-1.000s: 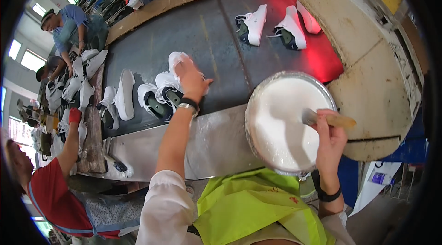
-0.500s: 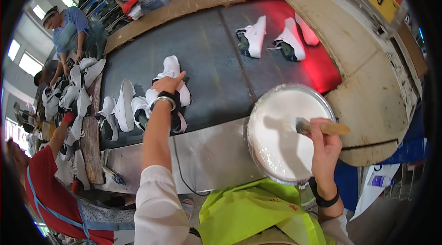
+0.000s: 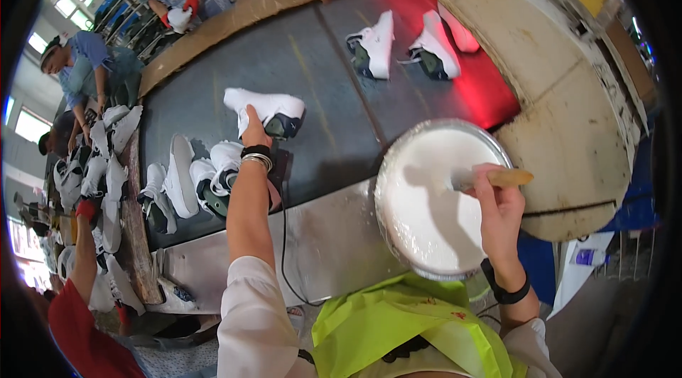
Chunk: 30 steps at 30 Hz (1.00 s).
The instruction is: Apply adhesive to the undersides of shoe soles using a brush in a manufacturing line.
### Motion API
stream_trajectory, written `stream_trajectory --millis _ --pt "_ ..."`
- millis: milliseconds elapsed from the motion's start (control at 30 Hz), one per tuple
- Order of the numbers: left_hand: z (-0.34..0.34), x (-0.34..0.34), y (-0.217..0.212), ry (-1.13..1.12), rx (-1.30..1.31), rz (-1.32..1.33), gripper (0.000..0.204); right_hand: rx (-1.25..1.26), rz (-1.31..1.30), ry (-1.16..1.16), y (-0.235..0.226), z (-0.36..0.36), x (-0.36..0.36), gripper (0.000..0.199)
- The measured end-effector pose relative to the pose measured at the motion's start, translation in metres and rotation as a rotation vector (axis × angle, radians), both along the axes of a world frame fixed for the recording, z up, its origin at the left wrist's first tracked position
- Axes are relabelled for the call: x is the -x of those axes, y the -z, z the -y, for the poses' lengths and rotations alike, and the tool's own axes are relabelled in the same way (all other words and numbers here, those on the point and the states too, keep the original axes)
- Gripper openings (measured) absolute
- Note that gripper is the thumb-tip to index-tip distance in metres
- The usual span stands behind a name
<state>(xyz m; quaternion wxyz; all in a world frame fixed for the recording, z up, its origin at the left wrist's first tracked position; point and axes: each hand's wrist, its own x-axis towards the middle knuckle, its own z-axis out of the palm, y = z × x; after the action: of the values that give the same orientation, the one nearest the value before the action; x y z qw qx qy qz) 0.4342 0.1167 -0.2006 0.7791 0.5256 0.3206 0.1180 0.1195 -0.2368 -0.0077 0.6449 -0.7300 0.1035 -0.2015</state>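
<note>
Shoe [image 3: 266, 109] clamped in left hand [image 3: 254, 131] on belt [image 3: 320, 87], right hand [image 3: 497, 200] gripping brush [image 3: 490, 178] over bowl [image 3: 426, 200]

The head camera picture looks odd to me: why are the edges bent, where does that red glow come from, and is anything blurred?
Head view: a fisheye lens bows the belt and leaves black corners; the red glow falls on the belt's far right end by two shoes, its source unseen; the left hand on a white shoe and the right hand holding a brush over the bowl look sharp; left windows are overexposed.
</note>
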Motion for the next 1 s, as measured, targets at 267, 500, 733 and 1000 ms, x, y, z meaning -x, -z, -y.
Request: stream_trajectory --millis 267,500,733,1000 --pt "-0.025 0.038 -0.042 0.701 -1.292 -0.218 0.080 -0.062 0.060 0.035 -0.020 -0.001 0.027 0.016" --pt "0.017 0.059 -0.030 0.970 -1.434 -0.309 0.136 0.024 0.094 0.041 -0.023 -0.007 0.034 0.013" --pt "-0.020 0.009 -0.037 1.258 -0.892 -0.370 0.143 -0.075 0.050 0.070 -0.010 -0.001 0.021 0.015" --pt "0.018 0.075 -0.049 1.036 -0.888 -0.114 0.106 0.084 -0.068 0.078 0.030 0.005 -0.004 0.017"
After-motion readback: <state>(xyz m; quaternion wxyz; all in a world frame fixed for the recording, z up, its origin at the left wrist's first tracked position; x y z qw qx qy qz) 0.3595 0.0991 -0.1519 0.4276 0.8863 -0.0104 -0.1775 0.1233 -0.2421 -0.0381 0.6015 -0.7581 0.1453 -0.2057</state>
